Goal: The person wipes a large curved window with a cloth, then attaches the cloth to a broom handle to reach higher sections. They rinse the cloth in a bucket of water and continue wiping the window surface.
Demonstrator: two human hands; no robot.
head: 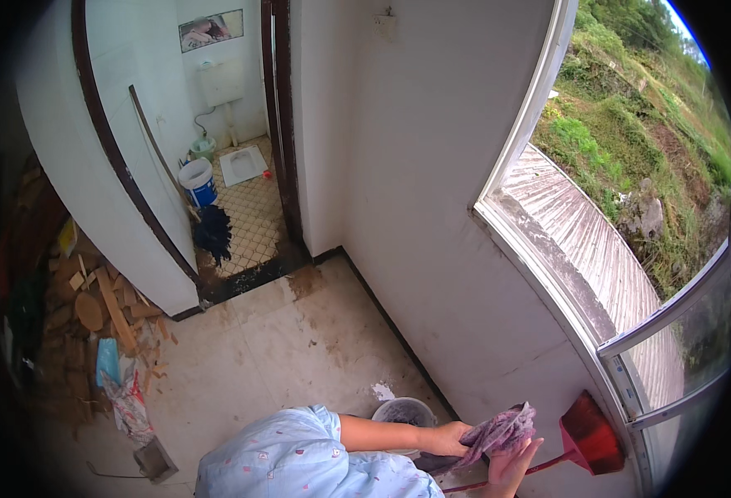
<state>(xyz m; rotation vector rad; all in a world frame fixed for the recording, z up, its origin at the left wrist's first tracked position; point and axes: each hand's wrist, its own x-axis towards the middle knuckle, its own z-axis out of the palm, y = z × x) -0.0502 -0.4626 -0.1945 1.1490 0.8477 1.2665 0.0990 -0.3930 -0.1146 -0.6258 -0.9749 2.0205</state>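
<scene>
A damp-looking purple-grey cloth [502, 432] is bunched up between my two hands. My left hand [451, 439] grips it from the left, the bare forearm reaching out of a light blue patterned sleeve. On the other side my right hand [512, 464] has the cloth against its palm, fingers stretched out straight. A darker end of the cloth hangs below the left wrist. Just behind my left forearm stands a round bucket [405, 411], partly hidden by the arm. The red handle of a broom [592, 436] passes behind my right hand; its red head leans by the wall.
On the right, a white-framed window [496, 215] opens onto a corrugated roof and a green slope. A doorway ahead shows a squat toilet [243, 165], a paint bucket [197, 182] and a dark mop [213, 233]. Firewood [116, 311] and a metal dustpan [156, 460] lie at left.
</scene>
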